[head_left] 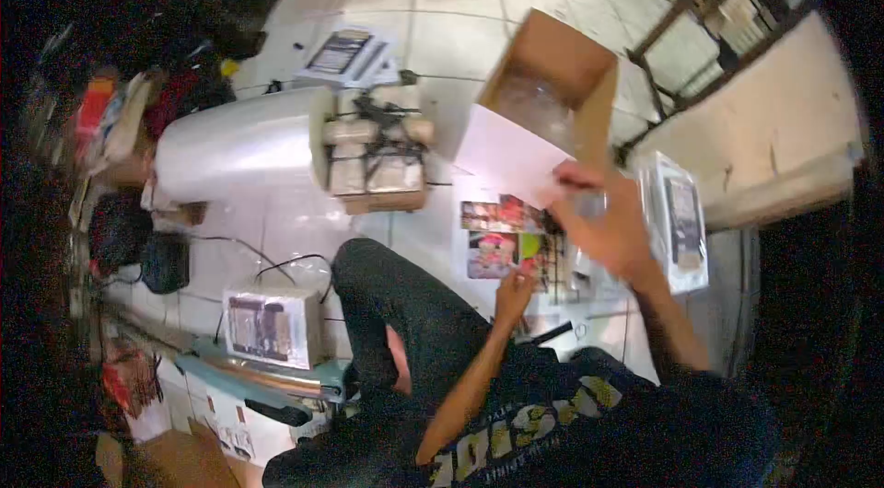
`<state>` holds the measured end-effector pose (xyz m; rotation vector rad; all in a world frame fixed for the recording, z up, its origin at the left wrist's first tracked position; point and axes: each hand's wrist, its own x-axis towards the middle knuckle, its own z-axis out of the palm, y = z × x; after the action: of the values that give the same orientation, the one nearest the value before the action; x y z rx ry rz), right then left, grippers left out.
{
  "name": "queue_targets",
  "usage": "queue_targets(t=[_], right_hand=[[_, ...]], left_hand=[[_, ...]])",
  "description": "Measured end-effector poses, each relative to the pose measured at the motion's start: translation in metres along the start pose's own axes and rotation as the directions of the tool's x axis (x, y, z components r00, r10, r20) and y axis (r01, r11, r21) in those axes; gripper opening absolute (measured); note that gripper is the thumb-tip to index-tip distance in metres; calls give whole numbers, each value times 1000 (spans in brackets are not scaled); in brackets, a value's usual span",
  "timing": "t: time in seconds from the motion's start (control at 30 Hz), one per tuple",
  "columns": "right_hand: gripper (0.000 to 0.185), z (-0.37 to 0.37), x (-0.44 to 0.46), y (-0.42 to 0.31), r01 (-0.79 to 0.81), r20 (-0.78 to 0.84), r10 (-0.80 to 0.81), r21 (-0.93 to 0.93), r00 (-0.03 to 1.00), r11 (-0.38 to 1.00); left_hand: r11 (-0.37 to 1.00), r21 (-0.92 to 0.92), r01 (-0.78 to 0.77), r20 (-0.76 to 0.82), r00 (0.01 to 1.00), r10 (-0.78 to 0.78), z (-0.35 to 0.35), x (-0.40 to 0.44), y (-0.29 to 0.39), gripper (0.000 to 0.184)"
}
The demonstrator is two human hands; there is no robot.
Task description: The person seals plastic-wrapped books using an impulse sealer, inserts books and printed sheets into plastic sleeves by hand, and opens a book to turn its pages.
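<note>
Open white-sided box, colourful prints

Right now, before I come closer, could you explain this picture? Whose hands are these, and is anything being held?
There is no robot here: these are a person's own bare hands. The one picture comes from a camera worn on that person's head, looking forward and down. Around them on the tiled floor are a large shiny roll, a pale bundle with dark strips across it, and an open cardboard box. The right hand is blurred near the box; the left hand is by some colourful printed pictures. I cannot tell whether either hand grips anything.
</note>
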<state>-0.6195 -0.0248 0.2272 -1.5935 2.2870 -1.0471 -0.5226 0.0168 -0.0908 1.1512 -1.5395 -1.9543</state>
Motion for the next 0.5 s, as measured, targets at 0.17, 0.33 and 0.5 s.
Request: queue_targets(t=[0.17,0.33,0.5], right_hand=[[35,98,68,-29,88,41,-107,327,993,941],[59,221,241,2,-132,54,121,471,991,872],[103,369,381,67,-465,229,409,320,883,825]], left_hand=[[824,440,-356,-89,896,434,11,27,-58,15],[902,110,-417,-199,880,431,0,19,-24,13],[955,273,-113,34,994,107,-1,31,-42,12]])
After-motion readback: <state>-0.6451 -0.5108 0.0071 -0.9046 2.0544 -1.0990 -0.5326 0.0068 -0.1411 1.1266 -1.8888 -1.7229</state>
